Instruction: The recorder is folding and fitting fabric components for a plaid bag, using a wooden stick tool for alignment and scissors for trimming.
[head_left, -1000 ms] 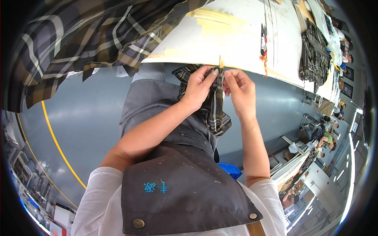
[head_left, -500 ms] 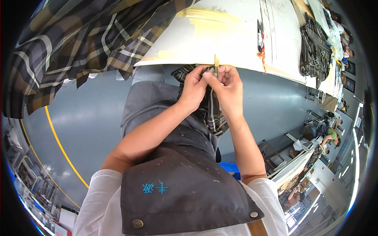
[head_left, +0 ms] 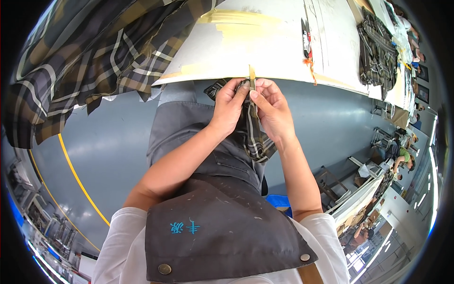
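Note:
A narrow piece of brown, black and white plaid cloth (head_left: pixel 255 142) hangs from my hands just off the table's near edge, its lower end over my apron. My left hand (head_left: pixel 229 106) is closed, thumb and fingers pinching the cloth's upper part. Beside it my right hand (head_left: pixel 273 108) is closed too, its thumb pressed on the cloth's right side. Between the fingertips a thin yellowish strip (head_left: pixel 252 72) stands up past the table edge; what it is I cannot make out. The fingers hide part of the cloth.
A large plaid cloth (head_left: pixel 101 61) drapes over the left of the white table (head_left: pixel 279 57). A slim black and red tool (head_left: pixel 306 40) lies with orange threads (head_left: pixel 310 66). More folded plaid cloth (head_left: pixel 378 54) sits at the right. Other people work far right.
My right thumb has drawn back from the left hand's fingertips and lies lower on the cloth. The hands are slightly further apart. The view has shifted a little.

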Demonstrator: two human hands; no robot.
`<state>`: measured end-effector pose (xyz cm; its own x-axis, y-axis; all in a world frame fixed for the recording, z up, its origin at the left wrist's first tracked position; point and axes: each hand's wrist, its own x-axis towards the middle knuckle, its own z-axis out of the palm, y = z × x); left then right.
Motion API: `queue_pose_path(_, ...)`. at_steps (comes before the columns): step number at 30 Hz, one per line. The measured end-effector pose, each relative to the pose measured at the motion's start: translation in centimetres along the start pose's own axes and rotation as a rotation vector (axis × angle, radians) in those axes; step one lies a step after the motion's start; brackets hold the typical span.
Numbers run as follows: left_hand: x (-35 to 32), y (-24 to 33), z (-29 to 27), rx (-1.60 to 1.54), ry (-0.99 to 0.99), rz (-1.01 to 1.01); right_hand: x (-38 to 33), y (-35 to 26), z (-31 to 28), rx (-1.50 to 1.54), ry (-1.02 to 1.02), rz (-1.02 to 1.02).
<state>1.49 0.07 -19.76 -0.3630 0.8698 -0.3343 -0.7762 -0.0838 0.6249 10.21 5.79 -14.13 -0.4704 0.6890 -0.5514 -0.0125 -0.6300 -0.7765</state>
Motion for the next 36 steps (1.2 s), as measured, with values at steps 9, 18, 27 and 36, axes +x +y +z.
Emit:
queue_pose_path(9, -0.1, 0.4, -0.2, -0.053, -0.012, -0.098, 0.7, -0.5, 0.1, 0.009, -0.005, 0.046)
queue_pose_path(18, 0.0, 0.2, -0.4, 0.108, 0.019, 0.001, 1.7, 1.1, 2.1, -0.081, 0.210, -0.159)
queue_pose_path(27, 0.2, 0.4, -0.8, 0.072, 0.015, -0.003, 1.0, 0.5, 2.3, -0.117, 0.069, -0.171)
queue_pose_path(36, 0.3, 0.7, -1.4, 0.032, -0.031, -0.116, 1.5, 1.9, 0.6, 0.129, 0.036, -0.092)
